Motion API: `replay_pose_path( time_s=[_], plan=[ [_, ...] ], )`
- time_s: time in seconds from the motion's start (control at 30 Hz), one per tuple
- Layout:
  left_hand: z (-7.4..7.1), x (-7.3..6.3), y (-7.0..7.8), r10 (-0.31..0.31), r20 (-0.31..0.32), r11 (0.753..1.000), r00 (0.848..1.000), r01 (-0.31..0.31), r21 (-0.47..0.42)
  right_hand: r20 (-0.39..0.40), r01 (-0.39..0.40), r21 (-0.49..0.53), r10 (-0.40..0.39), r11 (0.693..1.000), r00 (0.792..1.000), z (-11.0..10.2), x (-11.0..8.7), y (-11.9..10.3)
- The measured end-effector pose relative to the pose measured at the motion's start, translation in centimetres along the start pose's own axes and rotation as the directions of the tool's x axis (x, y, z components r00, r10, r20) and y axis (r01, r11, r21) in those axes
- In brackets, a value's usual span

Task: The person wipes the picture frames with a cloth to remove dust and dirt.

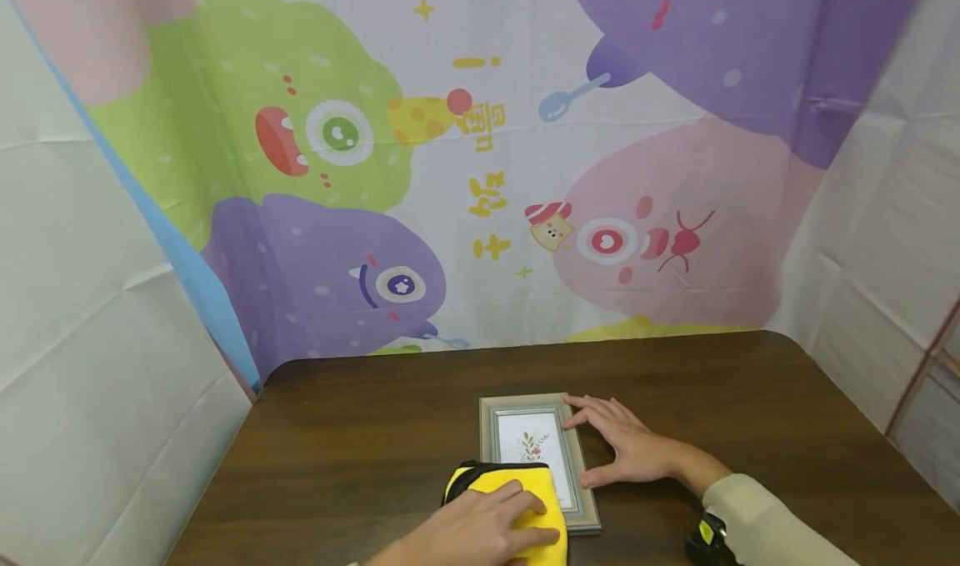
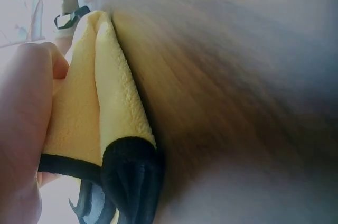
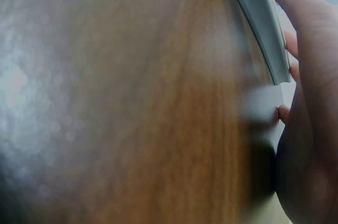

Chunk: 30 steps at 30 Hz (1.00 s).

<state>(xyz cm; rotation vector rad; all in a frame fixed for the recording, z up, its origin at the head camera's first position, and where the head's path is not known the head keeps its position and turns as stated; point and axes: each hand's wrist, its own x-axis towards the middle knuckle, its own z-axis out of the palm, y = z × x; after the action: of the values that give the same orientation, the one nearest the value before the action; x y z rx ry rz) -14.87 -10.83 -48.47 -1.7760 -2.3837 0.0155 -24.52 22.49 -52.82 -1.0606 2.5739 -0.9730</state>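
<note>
A picture frame [image 1: 487, 424] with a silvery-beige moulding and a botanical print lies flat on the table. Over its lower left part lies a folded yellow cloth [image 1: 553, 499] with black edging. My left hand [image 1: 472, 526] holds this cloth from above, fingers bent on it. In the left wrist view the cloth [image 2: 74, 118] bunches into a ridge beside the hand [image 2: 24, 118]. My right hand [image 1: 637, 449] is spread along the frame's right side, fingertips at the far right corner and thumb at the long edge. The right wrist view shows the frame's side [image 3: 259, 23] by that hand [image 3: 317, 76].
The dark wooden table [image 1: 360, 433] has rounded far corners. A printed cartoon curtain [image 1: 510, 316] hangs right behind it, with pale cloth walls [image 1: 112, 341] at both sides. A black strap device [image 1: 708, 539] sits at my right wrist.
</note>
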Motion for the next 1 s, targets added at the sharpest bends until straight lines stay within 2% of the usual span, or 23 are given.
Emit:
replay_pose_path(
  time_s=[0.5,0.73,1.0],
  plan=[
    [0.5,2.7,0.9,0.046,-0.029,0.988,0.999,-0.041,0.146,-0.004,0.001,-0.004,-0.001,1.0,1.0,0.0,0.1,-0.1],
    [0.1,3.5,1.4,0.052,0.001,0.987,0.999,-0.052,0.153,-0.005,0.0,-0.002,0.0,1.0,1.0,0.0,0.1,-0.1],
    [0.4,4.2,1.8,0.035,-0.011,0.986,0.999,-0.033,0.163,-0.013,0.004,0.002,-0.004,1.0,1.0,0.0,0.0,0.1]
  ],
)
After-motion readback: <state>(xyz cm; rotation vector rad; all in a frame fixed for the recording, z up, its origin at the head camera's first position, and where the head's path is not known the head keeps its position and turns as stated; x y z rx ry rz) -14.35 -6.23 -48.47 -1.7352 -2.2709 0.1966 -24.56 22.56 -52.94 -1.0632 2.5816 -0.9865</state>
